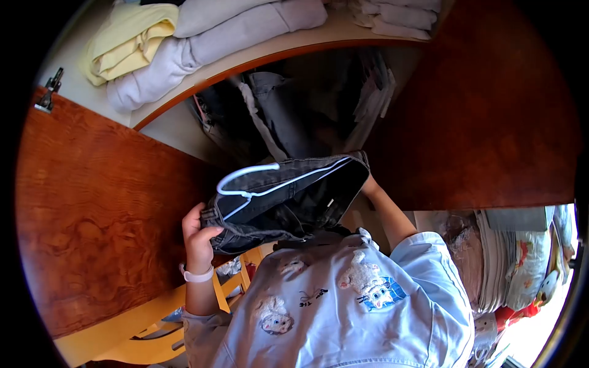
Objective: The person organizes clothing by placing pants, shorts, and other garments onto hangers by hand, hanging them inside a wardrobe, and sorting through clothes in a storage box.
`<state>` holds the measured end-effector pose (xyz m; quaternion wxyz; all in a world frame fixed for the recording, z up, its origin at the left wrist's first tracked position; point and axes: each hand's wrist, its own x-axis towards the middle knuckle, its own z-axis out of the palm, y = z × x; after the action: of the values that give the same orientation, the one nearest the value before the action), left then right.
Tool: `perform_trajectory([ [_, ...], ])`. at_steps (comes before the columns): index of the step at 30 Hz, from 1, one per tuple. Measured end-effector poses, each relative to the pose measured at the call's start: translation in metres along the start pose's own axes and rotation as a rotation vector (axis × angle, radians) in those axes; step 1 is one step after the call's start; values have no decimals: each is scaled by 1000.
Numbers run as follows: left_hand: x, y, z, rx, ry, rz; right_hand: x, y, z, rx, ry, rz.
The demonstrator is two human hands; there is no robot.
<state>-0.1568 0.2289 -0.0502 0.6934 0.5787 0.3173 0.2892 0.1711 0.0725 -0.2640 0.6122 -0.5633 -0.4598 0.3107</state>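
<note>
A pair of dark grey jeans (257,237) is held up in front of my chest, its waist opening facing me. Inside that opening lies a white wire hanger (248,195), its hook curving up at the left and its bar reaching toward the right corner. My left hand (199,238) grips the left end of the waistband, thumb on the near side, closed on the cloth. At the right end, my right hand (369,185) holds the jeans from the side; its fingers are mostly hidden behind the fabric.
An open wardrobe stands ahead, with a left wooden door (110,221) and a right wooden door (478,122). Dark clothes (276,110) hang inside. Rolled white bedding (233,40) and yellow cloth (135,46) lie on the upper shelf. Folded textiles (491,264) are stacked at right.
</note>
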Motion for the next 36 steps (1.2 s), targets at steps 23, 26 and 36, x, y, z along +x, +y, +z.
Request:
perform_trajectory([
  [23,-13,-53,31,754,-114,234,43,-137,102,-440,-360,-453],
  [26,-11,-56,20,451,-38,183,44,-151,92,-515,-439,-341],
  [36,-18,-36,-44,718,-100,183,56,-183,54,-679,-163,-345],
])
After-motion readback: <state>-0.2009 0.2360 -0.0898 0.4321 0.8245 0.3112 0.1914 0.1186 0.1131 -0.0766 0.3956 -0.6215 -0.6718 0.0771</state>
